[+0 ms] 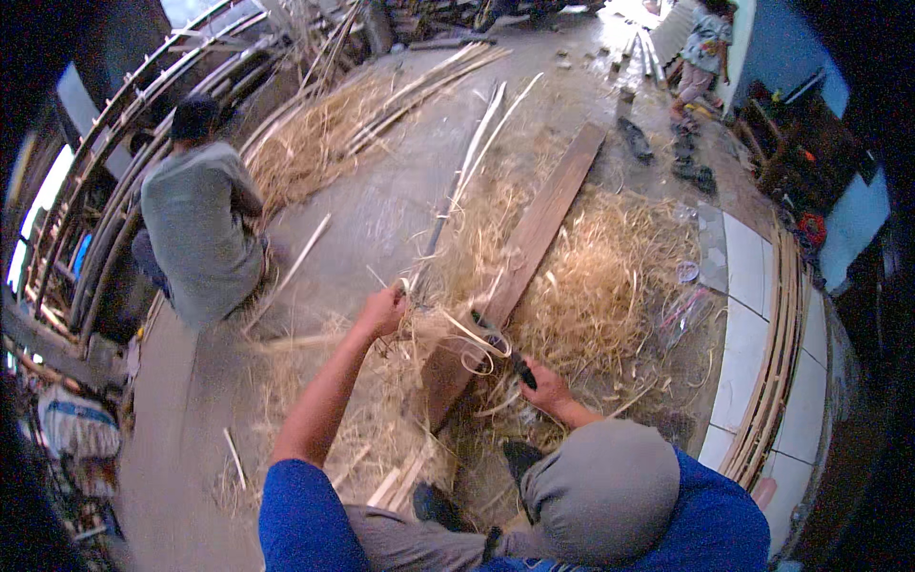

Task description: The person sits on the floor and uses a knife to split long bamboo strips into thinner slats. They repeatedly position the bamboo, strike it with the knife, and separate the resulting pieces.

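My left hand point(384, 310) is closed around the near end of a long, thin bamboo strip point(440, 224), dark on one side, that runs away from me across the floor. In my right hand point(548, 386) is the black handle of a knife point(523, 367), its blade pointing forward and left over a wooden plank point(548, 214). Thin pale shavings point(486, 355) curl beside the blade, between my hands. Where exactly the blade meets the strip is too blurred to tell. The plank slants away from me, its near end between my legs.
Heaps of shavings point(610, 286) lie right of the plank; others spread leftward. A person point(195, 229) squats at left near stacked poles point(124, 191). Split strips point(429, 95) lie farther back. Long bamboo lengths point(777, 353) rest on white tiles at right. Another person point(703, 52) is far right.
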{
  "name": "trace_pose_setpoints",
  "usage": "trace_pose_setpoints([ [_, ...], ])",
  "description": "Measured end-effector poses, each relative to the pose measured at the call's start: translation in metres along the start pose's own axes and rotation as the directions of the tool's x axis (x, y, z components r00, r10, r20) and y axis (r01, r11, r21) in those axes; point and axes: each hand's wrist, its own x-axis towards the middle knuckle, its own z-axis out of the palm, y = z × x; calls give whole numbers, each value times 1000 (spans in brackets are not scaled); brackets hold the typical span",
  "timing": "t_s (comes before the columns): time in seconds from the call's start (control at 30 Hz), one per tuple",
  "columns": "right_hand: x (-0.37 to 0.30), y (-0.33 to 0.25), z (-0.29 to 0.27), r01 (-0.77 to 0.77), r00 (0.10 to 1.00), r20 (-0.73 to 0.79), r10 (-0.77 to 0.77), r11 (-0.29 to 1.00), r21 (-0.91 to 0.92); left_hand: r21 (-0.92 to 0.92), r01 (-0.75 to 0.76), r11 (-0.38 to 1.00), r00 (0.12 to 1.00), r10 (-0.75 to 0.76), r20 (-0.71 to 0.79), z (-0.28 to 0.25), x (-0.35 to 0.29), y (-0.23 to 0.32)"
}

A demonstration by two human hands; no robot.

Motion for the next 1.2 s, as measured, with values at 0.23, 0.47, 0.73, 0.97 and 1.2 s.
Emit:
trace_pose_setpoints([
  [0.23, -3, -6, -3, 74, 989, -131, -70, 997, 28, 238, 149, 960, 986, -126, -107, -1, -73, -47],
  [0.47, 1, -12, -5, 51, 992, -116, -48, 998, 24, 112, 377, 919, 872, -312, -378, -55, -94, -65],
  [0.73, 6, -8, 3, 113, 974, -196, -110, 994, 6, 6, 633, 774, 657, -533, -532, -87, -107, -201],
  [0.97, 2, -14, -12, -8, 993, -120, 14, 999, 53, 555, 647, 522, 692, -708, -141, -66, -47, -98],
  [1.2, 6, -13, -7, 1, 996, -92, 5, 998, 64, 366, 345, 865, 869, -441, 223, 62, 74, -74],
])
